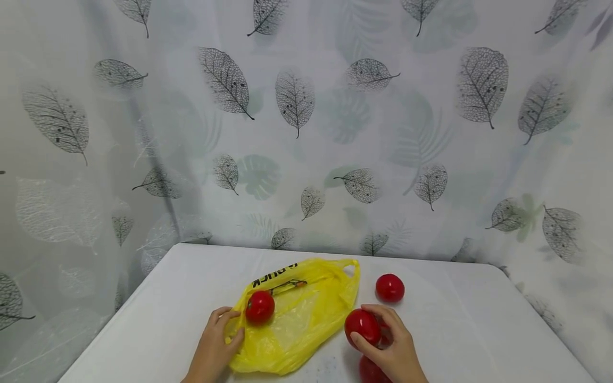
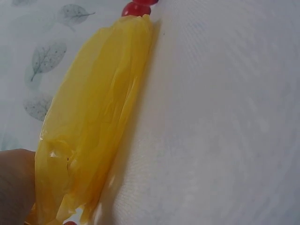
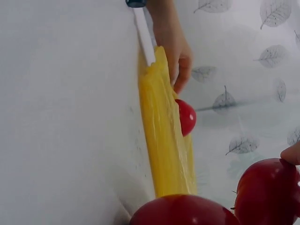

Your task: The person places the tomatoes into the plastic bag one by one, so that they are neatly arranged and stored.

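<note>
A yellow plastic bag [image 1: 306, 319] with black lettering lies flat on the table. My left hand [image 1: 215, 343] grips its left edge between thumb and fingers; in the left wrist view part of that hand [image 2: 16, 183] is hidden behind the bag [image 2: 93, 108]. On the bag, close to the left fingers, rests a red tomato [image 1: 260, 307]. To the right of the bag, my right hand [image 1: 395, 343] holds another tomato [image 1: 362, 326] between thumb and fingers. Beneath that hand sits a further tomato [image 1: 372, 371], partly covered by it. More red shows behind the right fingers, mostly hidden.
One tomato [image 1: 390, 288] stands on the white table [image 1: 460, 319] beyond the right hand. A curtain with leaf prints [image 1: 297, 159] hangs behind the table's far edge and along its sides.
</note>
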The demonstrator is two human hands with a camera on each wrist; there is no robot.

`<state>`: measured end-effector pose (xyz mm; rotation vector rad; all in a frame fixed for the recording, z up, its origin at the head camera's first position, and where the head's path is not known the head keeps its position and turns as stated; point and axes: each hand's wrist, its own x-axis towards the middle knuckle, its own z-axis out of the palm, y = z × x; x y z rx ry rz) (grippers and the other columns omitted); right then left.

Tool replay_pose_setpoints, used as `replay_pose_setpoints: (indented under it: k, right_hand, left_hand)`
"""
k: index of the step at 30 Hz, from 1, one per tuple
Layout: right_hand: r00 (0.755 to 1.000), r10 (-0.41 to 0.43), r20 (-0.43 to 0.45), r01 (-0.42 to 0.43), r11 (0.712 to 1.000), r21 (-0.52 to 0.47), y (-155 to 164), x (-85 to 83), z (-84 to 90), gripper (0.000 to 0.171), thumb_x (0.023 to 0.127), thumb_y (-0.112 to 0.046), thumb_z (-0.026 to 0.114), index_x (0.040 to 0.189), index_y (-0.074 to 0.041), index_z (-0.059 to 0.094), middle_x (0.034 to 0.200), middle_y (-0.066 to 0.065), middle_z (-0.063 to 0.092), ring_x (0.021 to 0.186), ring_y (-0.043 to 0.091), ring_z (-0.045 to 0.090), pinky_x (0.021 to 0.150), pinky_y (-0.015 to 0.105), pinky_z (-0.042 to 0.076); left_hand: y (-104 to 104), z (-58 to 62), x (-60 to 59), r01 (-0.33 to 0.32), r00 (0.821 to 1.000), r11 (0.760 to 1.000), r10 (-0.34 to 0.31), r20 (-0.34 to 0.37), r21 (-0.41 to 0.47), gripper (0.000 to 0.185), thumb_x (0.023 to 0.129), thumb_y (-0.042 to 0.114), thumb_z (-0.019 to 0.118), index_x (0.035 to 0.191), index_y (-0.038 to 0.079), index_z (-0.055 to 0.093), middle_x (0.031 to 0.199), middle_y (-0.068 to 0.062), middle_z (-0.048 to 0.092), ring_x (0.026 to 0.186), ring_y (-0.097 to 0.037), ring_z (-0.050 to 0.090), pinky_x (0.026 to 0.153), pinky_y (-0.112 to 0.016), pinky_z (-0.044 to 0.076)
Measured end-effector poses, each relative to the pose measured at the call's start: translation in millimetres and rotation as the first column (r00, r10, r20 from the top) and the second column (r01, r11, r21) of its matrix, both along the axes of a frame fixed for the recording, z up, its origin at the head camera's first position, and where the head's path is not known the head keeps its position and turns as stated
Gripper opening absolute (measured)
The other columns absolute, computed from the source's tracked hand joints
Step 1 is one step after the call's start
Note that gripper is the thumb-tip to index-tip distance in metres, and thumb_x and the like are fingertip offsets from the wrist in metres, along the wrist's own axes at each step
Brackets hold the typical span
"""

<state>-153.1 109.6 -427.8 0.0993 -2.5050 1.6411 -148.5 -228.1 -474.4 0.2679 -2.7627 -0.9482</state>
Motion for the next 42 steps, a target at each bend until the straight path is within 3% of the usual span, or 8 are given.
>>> replay_pose_setpoints:
  k: [8, 25, 42]
  right_hand:
    - [0.998, 0.055, 0.013, -0.054, 0.997, -0.058, -13.3, 0.4, 1.5, 0.062, 0.066, -0.029, 0.090, 0.120, -0.019, 0.061, 0.122, 0.000, 0.058, 0.107, 0.023, 0.055, 0.083, 0.039, 0.059]
    - [0.986, 0.157, 0.046, -0.156, 0.987, -0.042, -36.0, -1.3, 1.7, 0.058, 0.069, -0.038, 0.086, 0.120, -0.023, 0.061, 0.125, 0.001, 0.057, 0.108, 0.024, 0.053, 0.088, 0.039, 0.057]
    - [0.961, 0.277, -0.023, -0.278, 0.960, -0.024, -56.5, -5.5, -2.1, 0.051, 0.075, -0.033, 0.083, 0.119, -0.020, 0.061, 0.122, 0.005, 0.058, 0.107, 0.026, 0.052, 0.085, 0.036, 0.057]
  left_hand:
    - [1.0, 0.4, 0.2, 0.004, 1.000, 1.000, -0.004, -0.012, 0.000, 0.033, 0.086, 0.018, 0.069, 0.116, 0.003, 0.065, 0.130, -0.018, 0.050, 0.115, -0.036, 0.054, 0.099, -0.056, 0.046]
    - [2.6, 0.2, 0.0, -0.007, 1.000, 1.000, 0.007, 0.001, 0.010, 0.033, 0.086, 0.016, 0.070, 0.116, 0.003, 0.065, 0.130, -0.017, 0.049, 0.116, -0.036, 0.054, 0.100, -0.056, 0.045]
    - [1.3, -0.6, -1.0, -0.003, 1.000, 1.000, 0.003, 0.003, 0.005, 0.033, 0.086, 0.016, 0.071, 0.115, 0.004, 0.065, 0.130, -0.016, 0.050, 0.114, -0.035, 0.054, 0.099, -0.054, 0.045]
